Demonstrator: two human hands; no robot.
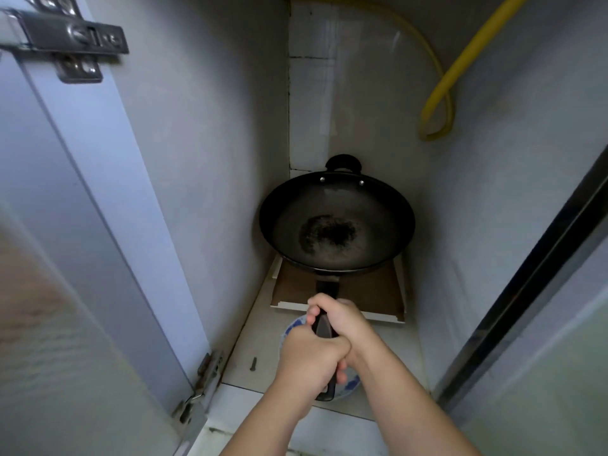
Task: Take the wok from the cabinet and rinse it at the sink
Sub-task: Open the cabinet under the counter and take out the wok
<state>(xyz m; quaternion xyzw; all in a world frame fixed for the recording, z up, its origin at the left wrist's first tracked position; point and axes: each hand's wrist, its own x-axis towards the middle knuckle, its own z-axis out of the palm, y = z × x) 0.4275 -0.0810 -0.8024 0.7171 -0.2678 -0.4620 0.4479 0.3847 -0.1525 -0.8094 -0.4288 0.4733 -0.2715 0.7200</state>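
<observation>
A black wok (335, 222) with a dark burnt patch in its bottom sits inside the open cabinet (210, 133), over a flat brown-and-white box (371, 294). Its long dark handle (324, 325) points toward me. My right hand (342, 319) is wrapped around the handle further in. My left hand (309, 358) grips the handle's near end, just behind the right hand. A small loop handle (343, 161) shows at the wok's far rim.
A blue-and-white plate (350, 386) lies on the cabinet floor under my hands. A yellow hose (441, 90) loops down the back right wall. The open cabinet door (75, 205) with hinges stands at left; a dark-edged panel (533, 291) flanks the right.
</observation>
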